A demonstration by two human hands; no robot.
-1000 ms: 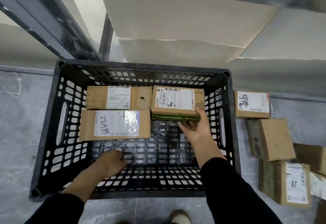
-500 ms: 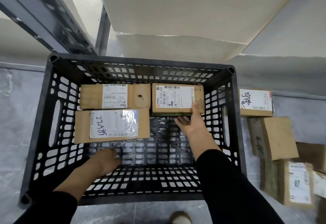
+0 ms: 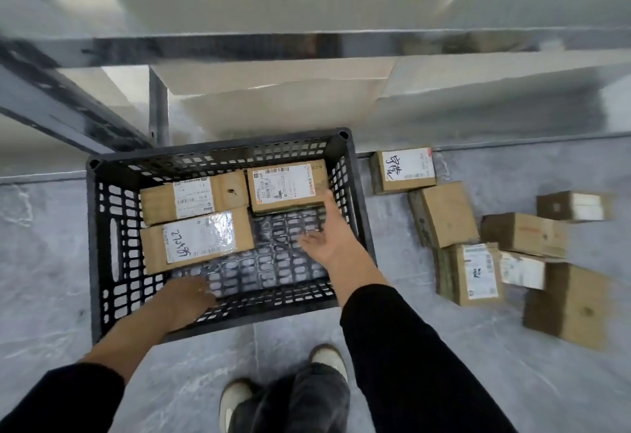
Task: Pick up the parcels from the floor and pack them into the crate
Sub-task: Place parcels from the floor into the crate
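crate (image 3: 106, 255) sitting on the floor, 3 parcels (image 3: 198, 239) lying flat inside along its far side | right grip (image 3: 327, 241) hovering over the bare crate bottom, fingers spreading wide, holding nothing | left grip (image 3: 186, 296) resting by the near wall, loose, holding nothing | loose boxes (image 3: 444, 214) lying on the floor just right of the crate

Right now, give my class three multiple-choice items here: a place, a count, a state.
1. Relative to the crate, where do the unpacked parcels lie?
A) its left
B) its right, on the floor
C) on a chair

2. How many packed parcels are in the crate?
A) three
B) one
C) six

3. The right hand is:
A) gripping a parcel
B) out of view
C) open, empty

Key: 1B, boxes scattered at its right; 2A, three labelled boxes inside; 3C, fingers spread, nothing held.
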